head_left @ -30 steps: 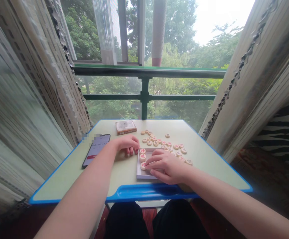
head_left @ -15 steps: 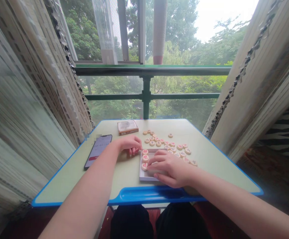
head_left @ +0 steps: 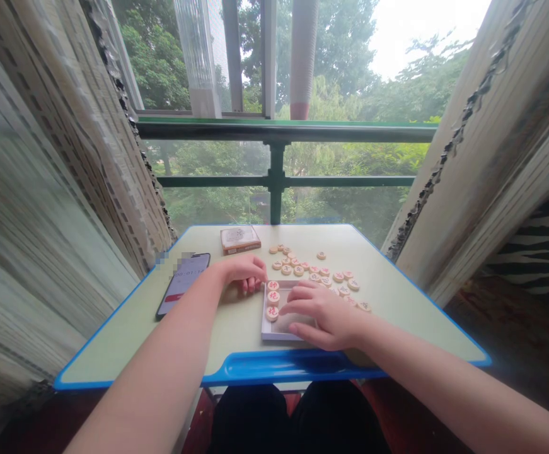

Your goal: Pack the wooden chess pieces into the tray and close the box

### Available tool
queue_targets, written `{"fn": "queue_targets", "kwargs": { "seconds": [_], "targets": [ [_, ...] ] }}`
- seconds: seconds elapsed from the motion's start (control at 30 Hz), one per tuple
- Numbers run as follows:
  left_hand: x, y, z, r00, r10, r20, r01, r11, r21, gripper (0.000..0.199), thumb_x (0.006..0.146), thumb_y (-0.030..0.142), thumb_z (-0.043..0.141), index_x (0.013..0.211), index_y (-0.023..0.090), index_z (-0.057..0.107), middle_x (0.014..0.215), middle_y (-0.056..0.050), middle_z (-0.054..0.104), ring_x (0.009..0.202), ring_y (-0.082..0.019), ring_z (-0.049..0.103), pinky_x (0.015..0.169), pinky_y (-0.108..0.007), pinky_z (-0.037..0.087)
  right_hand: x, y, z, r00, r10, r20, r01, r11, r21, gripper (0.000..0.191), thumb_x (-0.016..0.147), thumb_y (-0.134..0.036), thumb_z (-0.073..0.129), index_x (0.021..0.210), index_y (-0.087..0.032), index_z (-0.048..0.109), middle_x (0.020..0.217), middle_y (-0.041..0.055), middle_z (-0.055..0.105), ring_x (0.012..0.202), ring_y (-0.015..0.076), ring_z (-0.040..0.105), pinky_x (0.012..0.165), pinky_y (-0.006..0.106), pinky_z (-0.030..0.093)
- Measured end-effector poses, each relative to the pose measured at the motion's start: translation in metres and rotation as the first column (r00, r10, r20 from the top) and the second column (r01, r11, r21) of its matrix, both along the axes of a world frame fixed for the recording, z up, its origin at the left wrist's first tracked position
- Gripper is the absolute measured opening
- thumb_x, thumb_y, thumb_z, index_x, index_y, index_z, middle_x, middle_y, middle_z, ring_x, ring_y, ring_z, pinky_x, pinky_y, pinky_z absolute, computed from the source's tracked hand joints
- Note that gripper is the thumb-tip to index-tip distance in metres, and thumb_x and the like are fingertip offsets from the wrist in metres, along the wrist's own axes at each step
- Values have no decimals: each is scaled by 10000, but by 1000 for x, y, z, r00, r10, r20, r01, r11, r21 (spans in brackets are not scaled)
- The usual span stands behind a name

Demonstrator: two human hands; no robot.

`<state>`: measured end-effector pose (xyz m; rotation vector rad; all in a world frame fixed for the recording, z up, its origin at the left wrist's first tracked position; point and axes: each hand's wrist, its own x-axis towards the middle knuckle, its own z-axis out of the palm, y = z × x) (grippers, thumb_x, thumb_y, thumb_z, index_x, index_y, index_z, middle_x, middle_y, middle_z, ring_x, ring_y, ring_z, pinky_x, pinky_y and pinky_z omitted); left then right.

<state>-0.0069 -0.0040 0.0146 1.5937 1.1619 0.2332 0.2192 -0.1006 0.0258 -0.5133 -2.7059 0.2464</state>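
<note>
A shallow white box [head_left: 278,337] lies open on the small table in front of me. Three round xiangqi pieces with red characters stand in a column along its left wall; the lowest piece [head_left: 272,313] is closest to my right hand. My right hand [head_left: 328,315] hovers over the box with fingers apart and holds nothing I can see; its fingertips are just right of that piece. My left hand [head_left: 246,274] rests beyond the box's far left corner, fingers curled, index fingertip at the corner. Its thumb and anything inside the fingers are hidden.
Several loose xiangqi pieces [head_left: 299,270] are scattered behind and right of the box. A flat printed box [head_left: 240,239] sits at the back. The phone [head_left: 177,293] showing a timer lies left. A blue trough [head_left: 278,364] lines the table's near edge.
The view has shifted slightly. My right fingertips have drawn a little away from the lowest piece. My left hand and the three pieces in the box keep their places.
</note>
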Motion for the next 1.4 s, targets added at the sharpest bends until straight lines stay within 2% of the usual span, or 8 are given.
{"fn": "queue_targets", "kwargs": {
  "seconds": [0.13,0.37,0.73,1.0,1.1,1.17,1.27,1.4],
  "targets": [
    [2,-5,6,999,11,-31,-11,1000,-9,161,578,274,648,621,151,552,487,16,582,415,-96,528,397,-187,398,6,5,1,1000,-22,-12,22,999,-38,308,850,-363,441,971,-160,638,780,76,562,756,191,483,731,359,394],
    [3,-8,9,999,19,-30,-19,1000,1,140,591,260,625,619,150,543,479,9,582,414,-98,530,396,-188,400,8,6,1,994,-99,43,97,994,39,387,849,-407,451,1162,-217,575,912,83,542,829,198,457,797,375,360],
    [4,-8,6,1000,24,-13,-24,999,-26,147,571,265,627,609,145,551,461,5,579,391,-104,516,387,-200,387,6,5,-1,986,-133,102,128,990,55,439,846,-458,444,1203,-218,534,921,85,535,819,193,442,777,360,359],
    [3,-7,6,1000,26,-7,-26,999,-33,137,565,251,627,605,147,548,467,6,584,413,-103,536,396,-189,393,10,7,0,993,-110,39,109,993,43,465,835,-450,462,1213,-188,521,905,89,575,821,197,481,789,357,367],
    [3,-5,5,999,38,-23,-39,998,-40,127,559,241,624,596,152,542,477,8,586,414,-108,543,389,-191,394,13,13,-2,982,-186,-8,186,980,69,439,854,-432,426,1181,-160,533,869,92,610,810,194,506,766,328,373],
    [3,-5,4,999,30,-25,-31,999,-38,111,562,230,618,601,152,549,484,6,591,410,-104,538,384,-188,391,15,19,-5,941,-337,-43,339,934,109,402,875,-422,379,1102,-152,573,809,89,627,771,192,523,731,311,369],
    [4,-7,5,1000,4,-11,-4,999,-37,115,574,241,626,622,153,570,522,-1,614,422,-97,536,386,-184,394,22,30,-8,812,-581,-47,583,807,97,399,897,-427,315,983,-182,618,714,60,628,699,175,545,643,266,345],
    [4,-12,6,1000,18,-18,-18,1000,-1,148,580,271,644,652,151,595,581,-14,644,452,-95,544,378,-175,376,45,47,-5,643,-765,-20,766,643,11,467,904,-429,269,780,-184,646,650,41,622,625,149,536,566,245,299]
  ]
}}
